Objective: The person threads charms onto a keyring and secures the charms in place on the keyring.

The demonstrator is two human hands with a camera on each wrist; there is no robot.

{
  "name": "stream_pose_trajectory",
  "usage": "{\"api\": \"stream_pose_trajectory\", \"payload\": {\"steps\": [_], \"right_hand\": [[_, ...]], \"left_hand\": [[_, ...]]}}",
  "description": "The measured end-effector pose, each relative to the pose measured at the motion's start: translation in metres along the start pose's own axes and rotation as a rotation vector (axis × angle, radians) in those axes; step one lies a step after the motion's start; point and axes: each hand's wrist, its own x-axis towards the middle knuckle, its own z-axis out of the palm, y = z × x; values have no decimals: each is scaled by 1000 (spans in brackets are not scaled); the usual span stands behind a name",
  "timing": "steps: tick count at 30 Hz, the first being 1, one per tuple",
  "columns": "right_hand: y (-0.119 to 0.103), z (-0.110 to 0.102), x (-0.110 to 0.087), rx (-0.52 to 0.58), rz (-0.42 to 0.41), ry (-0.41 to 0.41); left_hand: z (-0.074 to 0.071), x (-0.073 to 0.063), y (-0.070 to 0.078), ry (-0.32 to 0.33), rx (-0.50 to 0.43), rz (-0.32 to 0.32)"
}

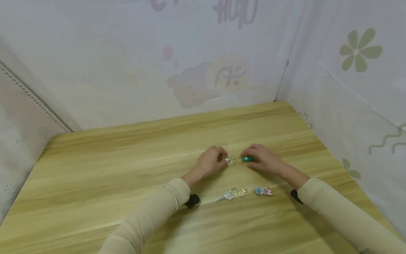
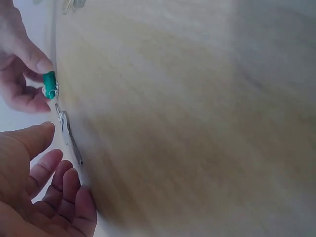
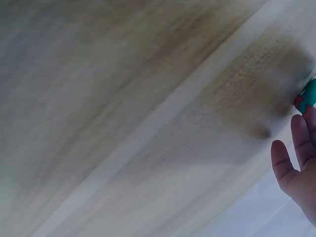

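Observation:
In the head view, my left hand [image 1: 209, 162] is beside a silver key [image 1: 228, 161] with a metal split ring, which lies on the wooden table [image 1: 127, 169]. The left wrist view shows this hand's thumb and fingers apart, with the key [image 2: 69, 136] just past their tips. To the right, my right hand [image 1: 263, 159] pinches a small green charm [image 1: 247, 158] between thumb and fingers. Red parts show on the charm [image 3: 309, 96] in the right wrist view. A narrow gap separates the charm from the key's ring in the head view.
Nearer the body, a second silver key [image 1: 227, 195] lies on gold rings [image 1: 235, 192], joined to a blue charm [image 1: 259, 191] and a pink charm [image 1: 268, 191]. Printed fabric walls [image 1: 127, 70] stand at the table's back and sides.

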Motion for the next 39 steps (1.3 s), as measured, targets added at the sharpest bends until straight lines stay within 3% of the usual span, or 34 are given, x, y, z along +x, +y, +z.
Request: {"api": "stream_pose_trajectory", "payload": {"steps": [4, 18, 29, 39], "right_hand": [[-1, 5, 4, -23, 2, -23], [-10, 8, 8, -84, -14, 11], [-10, 11, 5, -117, -10, 14], [-8, 12, 4, -136, -67, 38]], "left_hand": [[2, 0, 4, -11, 20, -7], [8, 2, 13, -15, 99, 27], [11, 2, 15, -28, 119, -7], [11, 3, 15, -19, 143, -10]]}}
